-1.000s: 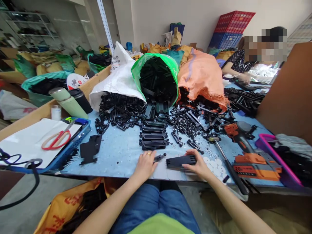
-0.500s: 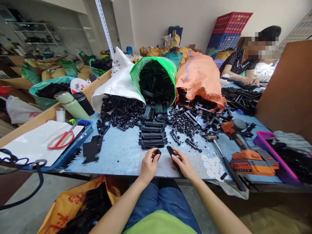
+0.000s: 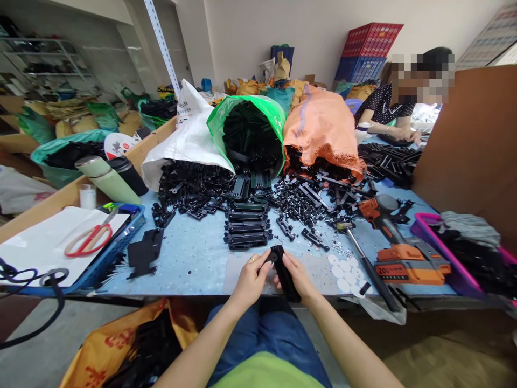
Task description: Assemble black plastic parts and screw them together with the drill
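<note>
My right hand (image 3: 299, 277) is closed around a long black plastic part (image 3: 286, 280), tilted with its far end up, over the front edge of the table. My left hand (image 3: 251, 276), a ring on one finger, pinches a small black piece (image 3: 273, 256) against that far end; the fingertips partly hide it. Just beyond my hands lies a neat stack of long black plastic parts (image 3: 248, 229). Two loose black linkage pieces lie to its right, one of them a short bar (image 3: 315, 239).
White, green (image 3: 246, 105) and orange sacks (image 3: 323, 126) spill black parts across the back. A hammer (image 3: 369, 269), cordless drill (image 3: 404, 253) and white discs (image 3: 345, 274) lie right. Scissors (image 3: 91, 240) rest on a blue basket at left. Another person (image 3: 388, 110) works at back right.
My hands have come together. The small black piece in my left hand now meets the far end of the long part in my right. The view has shifted slightly right.
</note>
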`<state>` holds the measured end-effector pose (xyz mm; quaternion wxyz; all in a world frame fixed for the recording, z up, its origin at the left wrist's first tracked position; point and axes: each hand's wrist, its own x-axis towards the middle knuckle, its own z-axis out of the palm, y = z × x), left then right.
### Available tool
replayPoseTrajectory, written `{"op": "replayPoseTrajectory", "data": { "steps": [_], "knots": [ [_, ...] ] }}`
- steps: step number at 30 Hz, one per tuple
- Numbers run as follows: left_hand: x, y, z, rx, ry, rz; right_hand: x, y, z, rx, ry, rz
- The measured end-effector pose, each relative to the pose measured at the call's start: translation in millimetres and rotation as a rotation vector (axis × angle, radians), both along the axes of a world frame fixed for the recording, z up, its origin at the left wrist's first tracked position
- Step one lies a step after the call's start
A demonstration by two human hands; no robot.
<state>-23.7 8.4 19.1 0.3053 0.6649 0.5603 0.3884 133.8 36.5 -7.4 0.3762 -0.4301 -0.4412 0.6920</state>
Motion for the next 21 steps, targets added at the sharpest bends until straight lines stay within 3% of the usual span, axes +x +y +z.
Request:
{"op": "replayPoseTrajectory", "data": {
  "steps": [2,7,14,18,21],
  "knots": [
    [2.3,-1.6,7.9,-0.015,-0.023,0.010,1.5,1.7,1.7,0.040,0.013,0.005],
    [12.8,-13.6,15.9,0.009,0.007,0.096,17.6,9.5,13.3,0.438,-0.194,0.173],
    [38.5,-15.9,16.3,0.222,-0.199,0.319,0.4,-3.8,29.2,0.612,-0.188,0.072],
    [26.8,-8.9,18.8,0.265,-0.191,0.217,-6.5,-11.6,27.8,0.663,-0.211,0.044],
    [18.6,-7.5,6.7,0.214,-0.140,0.135,-8.3,-15.1,17.4,0.666,-0.275,0.037]
  ]
}}
